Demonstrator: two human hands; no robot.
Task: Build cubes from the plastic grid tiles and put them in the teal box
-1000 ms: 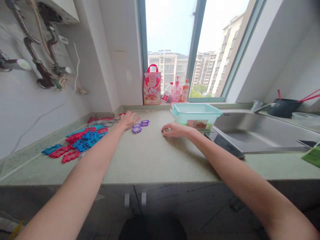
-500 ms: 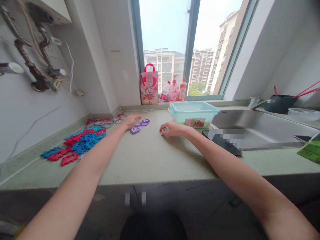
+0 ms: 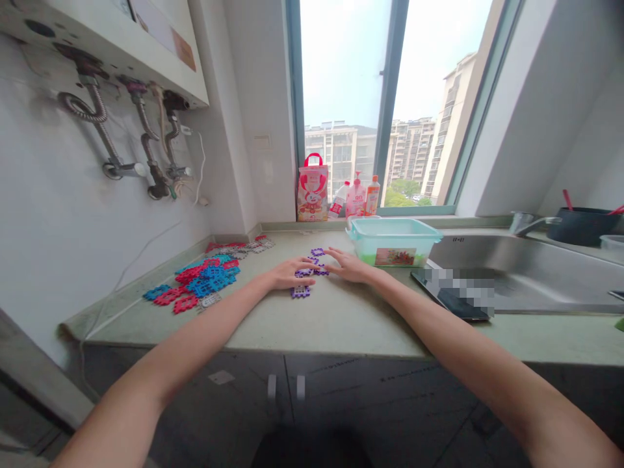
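Left hand, head view: palm down over the purple interlocking tiles, thumb parted from the fingers, a tile partly showing between. Can't tell if it's gripping one. Right hand: fingers spread, fingertips at the far and right-side purple tiles, nothing visibly held. The purple tiles lie flat on the bench between the two hands, at least four showing; nearest one sits just below the left thumb. Hands hide the edges, so can't tell which are locked together.

Progress, my read: early. Purple group is out, apart from the rest. Heap left of the left hand is loose and overlapping: blue tiles, red tiles, and grey tiles beyond and at the near edge. No ordered layout there.

Turquoise tub stands just beyond and right of the right hand, lid off, green low down; contents unclear. Black flat device right of the right hand, by the sink.
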